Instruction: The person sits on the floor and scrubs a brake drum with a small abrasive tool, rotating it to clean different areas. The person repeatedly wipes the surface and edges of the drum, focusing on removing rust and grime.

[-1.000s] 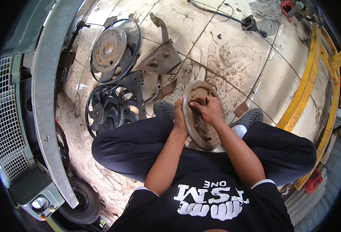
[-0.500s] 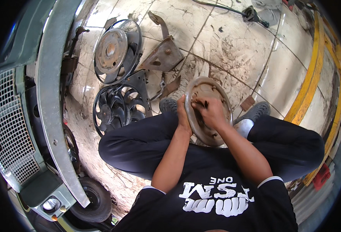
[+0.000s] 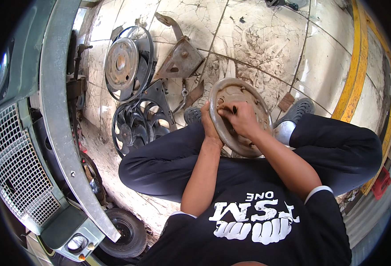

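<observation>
A round, dished metal disc [image 3: 261, 116], brownish with a thick rolled rim and several holes, stands tilted over my lap between my folded legs. Along its left edge, my left hand [image 3: 210, 124] is closed around the rim, with some fingers hidden behind it. My right hand [image 3: 240, 119] is in front of the disc's face, its fingers curled in a pinch close to the holes left of centre. A dark spot shows between those fingers; whether it is a small part or only shadow, I cannot tell.
At the left lie two black fans [image 3: 127, 128], the farther under a rusty disc [image 3: 121, 63]. Beside them is a rusty pedal bracket [image 3: 180, 60]. A vehicle's metal bumper [image 3: 58, 88] and a tyre [image 3: 131, 235] border the left. A yellow frame [image 3: 353, 84] runs along the right.
The whole view has shifted a little. The disc's face has tipped somewhat, and both hands remain at it in nearly the same places.
</observation>
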Available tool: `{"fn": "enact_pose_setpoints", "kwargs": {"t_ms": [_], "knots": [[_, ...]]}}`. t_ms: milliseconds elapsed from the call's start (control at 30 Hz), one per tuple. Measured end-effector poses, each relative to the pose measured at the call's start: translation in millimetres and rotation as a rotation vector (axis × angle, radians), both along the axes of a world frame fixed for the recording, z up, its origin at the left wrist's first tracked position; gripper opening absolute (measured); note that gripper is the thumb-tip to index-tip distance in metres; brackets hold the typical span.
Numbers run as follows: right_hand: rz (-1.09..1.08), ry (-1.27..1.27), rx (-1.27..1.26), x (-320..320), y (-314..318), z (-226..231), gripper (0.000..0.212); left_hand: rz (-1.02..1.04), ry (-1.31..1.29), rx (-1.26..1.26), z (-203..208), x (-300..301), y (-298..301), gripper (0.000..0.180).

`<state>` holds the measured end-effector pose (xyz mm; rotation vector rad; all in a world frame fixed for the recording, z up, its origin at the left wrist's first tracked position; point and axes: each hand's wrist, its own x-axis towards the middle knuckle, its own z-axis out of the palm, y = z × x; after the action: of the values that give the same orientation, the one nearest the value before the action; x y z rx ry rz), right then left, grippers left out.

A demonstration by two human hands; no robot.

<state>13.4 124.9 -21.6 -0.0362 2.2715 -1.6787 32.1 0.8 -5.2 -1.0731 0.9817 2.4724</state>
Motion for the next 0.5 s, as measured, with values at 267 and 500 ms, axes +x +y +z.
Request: {"fn": "enact_pose_setpoints", "kwargs": {"t_ms": [267,500], "knots": [[-0.074,0.079,-0.088,-17.6,-2.5,1.9,0.016,-0.027,-0.021,0.084,5.6,-2.5,-0.6,0.061],[-0.081,0.028,0.048,-19.4,-1.3,5.2,0.017,-0.010,-0.045,0.093,9.2,-5.4,4.7,0.061]]}}
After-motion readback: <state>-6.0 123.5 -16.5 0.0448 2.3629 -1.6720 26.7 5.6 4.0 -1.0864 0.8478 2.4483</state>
